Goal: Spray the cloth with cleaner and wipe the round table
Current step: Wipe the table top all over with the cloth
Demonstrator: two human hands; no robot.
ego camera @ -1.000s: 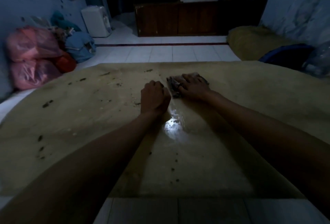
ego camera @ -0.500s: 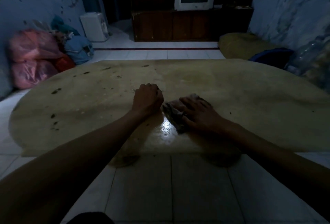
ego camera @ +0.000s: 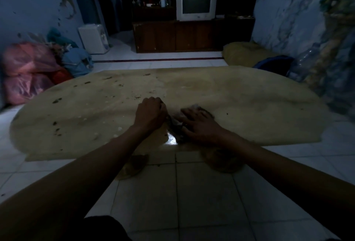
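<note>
Near edge first. A wet, glossy patch (ego camera: 171, 139) sits right at the near rim of the counter (ego camera: 249, 106), just this side of my hands, catching the light. I judge that strip already wiped.

Right hand (ego camera: 199, 125): flat, fingers spread and straight, palm pressing down on the cloth (ego camera: 175, 123). No curl round the fabric; the grip is an open press, not a pinch. The cloth is dark and bunched, mostly hidden under the palm, its visible part sticking out on the left side of the hand, toward my other hand. Its long axis seems to run near-to-far, but the light is too poor to be sure.

Left hand (ego camera: 150, 113): fist, knuckles up, resting on the counter just beside the cloth's left edge. Whether it touches or pinches a corner of the cloth I cannot tell; nothing plainly held.

Farther out: dark specks (ego camera: 57, 100) and pale crumbs scattered over the left half of the counter, beyond and left of the left fist. The right half looks cleaner.

Judgement: the cloth lies under the right hand, so that hand does the stroke. The dirt lies left and away, across the left fist, which would have to lift or shift aside.

No spray bottle in view.
</note>
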